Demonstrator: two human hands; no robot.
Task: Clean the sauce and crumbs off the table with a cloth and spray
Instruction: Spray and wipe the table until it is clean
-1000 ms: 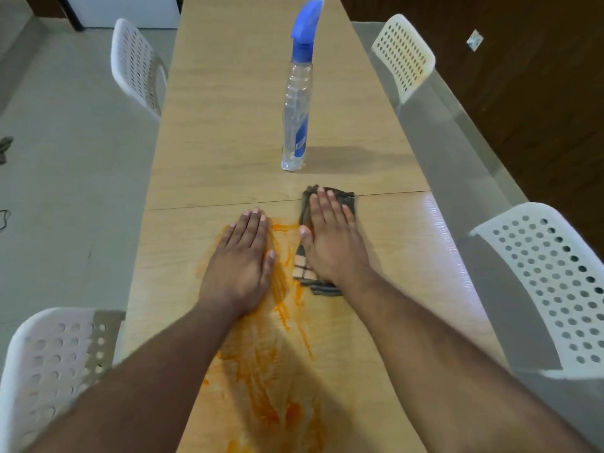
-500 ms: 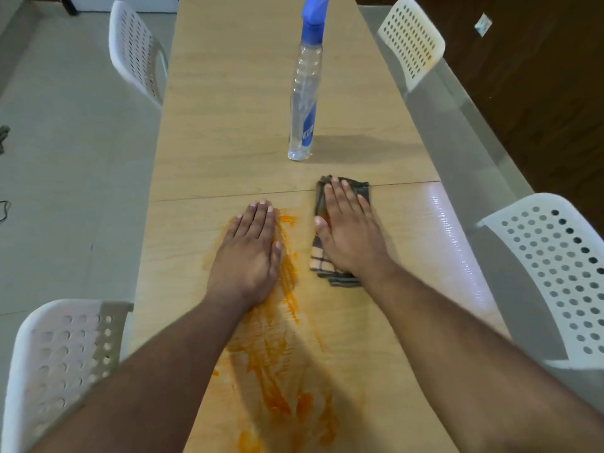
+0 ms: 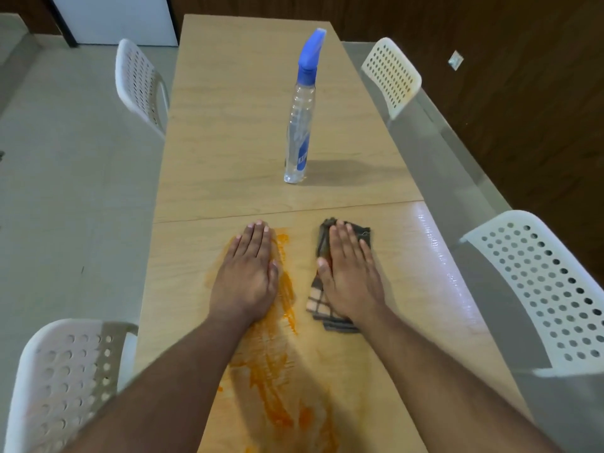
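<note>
Orange sauce [image 3: 274, 380] is smeared in a long streak down the near half of the light wooden table [image 3: 408, 263]. My left hand [image 3: 246, 273] lies flat, palm down, on the far end of the smear. To its right my right hand [image 3: 348, 273] presses flat on a folded dark checked cloth [image 3: 318, 300], which lies beside the sauce. Only the cloth's edges show around the hand. A clear spray bottle [image 3: 299, 125] with a blue nozzle stands upright past the table seam, beyond both hands.
White perforated chairs stand around the table: near left [image 3: 62, 380], far left [image 3: 140, 83], far right [image 3: 392, 73] and near right [image 3: 545, 289]. A glass panel [image 3: 457, 165] runs along the table's right side. Grey floor lies to the left.
The two hands have drawn slightly apart, the right hand sliding the cloth a little to the right. The view has tilted up, showing more of the far table.
</note>
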